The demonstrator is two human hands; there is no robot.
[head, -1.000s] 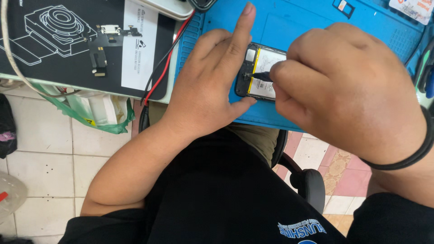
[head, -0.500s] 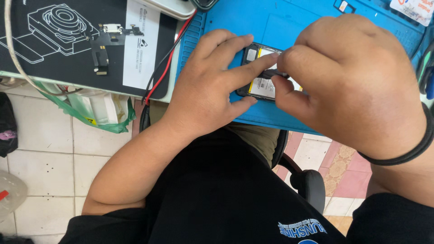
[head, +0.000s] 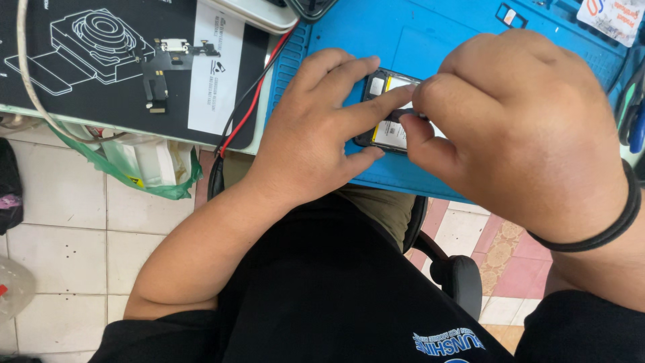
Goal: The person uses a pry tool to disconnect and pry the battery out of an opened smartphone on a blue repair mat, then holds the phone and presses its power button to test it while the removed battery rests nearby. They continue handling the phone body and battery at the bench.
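Mat: blue work mat (head: 430, 40) covers the right part of the bench, its raised ribbed edge running along the left side; everything in hand lies on it.
Poster: black sheet (head: 80, 81) with a white line drawing of a camera part lies flat to the left of the mat, a white printed strip (head: 215, 67) down its right side.
Bag: green plastic bag (head: 144, 165) hangs below the bench edge, a small yellow label on its front.
Right hand: right hand (head: 531, 128) is curled closed, thumb and forefinger pinched together on something small over the phone; what the pinch holds cannot be told.
Left hand: left hand (head: 316, 134) lies spread over the phone's near end, forefinger stretched across it, thumb against its lower edge, pressing it to the mat.
Phone: opened phone (head: 390, 111) lies flat near the mat's front edge, between both hands, back cover off and a white and yellow battery showing. It is judged light, stiff and slippery, its bare inner parts fragile; the safest hold is by the outer frame edges.
Wires: red and black wires (head: 252, 101) run between poster and mat.
Sticker: white label with orange print (head: 608, 17) lies at the mat's far right corner.
Cable part: small black flat connector strip (head: 158, 77) rests on the poster.
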